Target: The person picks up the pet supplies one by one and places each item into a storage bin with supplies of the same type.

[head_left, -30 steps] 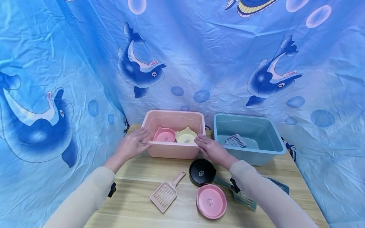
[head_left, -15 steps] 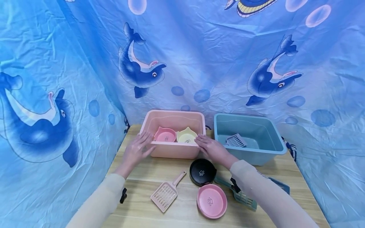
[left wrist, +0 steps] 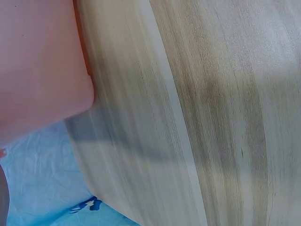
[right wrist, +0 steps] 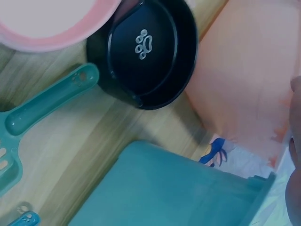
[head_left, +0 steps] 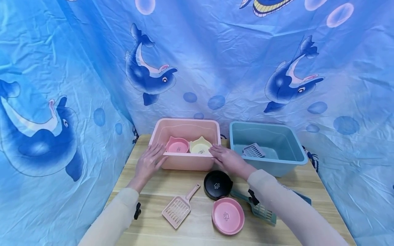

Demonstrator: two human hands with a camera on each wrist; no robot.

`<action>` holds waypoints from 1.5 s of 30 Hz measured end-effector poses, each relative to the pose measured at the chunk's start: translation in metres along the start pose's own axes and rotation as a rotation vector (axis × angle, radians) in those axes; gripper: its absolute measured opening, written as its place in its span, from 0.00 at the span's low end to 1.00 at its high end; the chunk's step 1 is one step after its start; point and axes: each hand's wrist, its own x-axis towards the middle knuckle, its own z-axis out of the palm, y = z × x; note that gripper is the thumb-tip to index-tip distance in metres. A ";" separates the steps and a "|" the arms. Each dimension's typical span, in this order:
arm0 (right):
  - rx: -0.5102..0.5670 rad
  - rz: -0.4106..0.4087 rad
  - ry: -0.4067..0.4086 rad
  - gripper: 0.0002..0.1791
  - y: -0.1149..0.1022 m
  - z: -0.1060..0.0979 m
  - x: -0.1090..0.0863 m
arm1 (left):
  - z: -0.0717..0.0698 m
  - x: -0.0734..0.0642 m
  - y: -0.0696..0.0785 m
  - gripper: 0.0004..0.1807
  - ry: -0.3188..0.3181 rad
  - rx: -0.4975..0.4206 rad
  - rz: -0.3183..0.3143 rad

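My left hand (head_left: 148,162) rests at the front left corner of a pink bin (head_left: 187,162), fingers laid over the rim and thumb spread apart. At the front right corner, my right hand (head_left: 229,160) lies over the same rim, its fingers fairly straight and its thumb lower against the outside. Inside the bin sit a pink cat-eared bowl (head_left: 177,145) and a pale yellow cat-eared bowl (head_left: 200,146), side by side. The right wrist view catches only part of my right fingers (right wrist: 295,136) by the pink wall; the left wrist view shows mostly the bin's side (left wrist: 42,66).
Right of the pink bin stands a blue bin (head_left: 271,164) holding a grey-purple slotted scoop (head_left: 253,150). Nearer me lie a pink litter scoop (head_left: 176,210), a black bowl (head_left: 217,185), a pink bowl (head_left: 228,216), a green scoop (head_left: 263,213) and a mostly hidden dark blue item (head_left: 303,197).
My left hand has shifted a little toward me and to the right around the pink bin's front left corner. The right hand stays at its corner, and the bowls keep their places.
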 end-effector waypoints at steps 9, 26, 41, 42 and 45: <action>0.260 0.172 -0.038 0.27 -0.013 -0.039 -0.009 | -0.002 0.002 -0.002 0.34 0.020 -0.004 0.002; 0.614 0.451 -0.197 0.34 0.011 -0.017 -0.073 | -0.001 0.001 -0.004 0.33 0.017 -0.002 -0.014; 0.699 0.591 -0.277 0.40 0.030 0.028 -0.074 | 0.003 0.001 -0.003 0.35 -0.011 -0.007 -0.037; 0.696 0.595 -0.275 0.40 0.030 0.031 -0.073 | 0.003 0.002 -0.003 0.34 -0.010 -0.006 -0.037; 0.699 0.623 -0.271 0.41 0.029 0.037 -0.071 | 0.003 0.002 -0.003 0.34 -0.007 -0.003 -0.033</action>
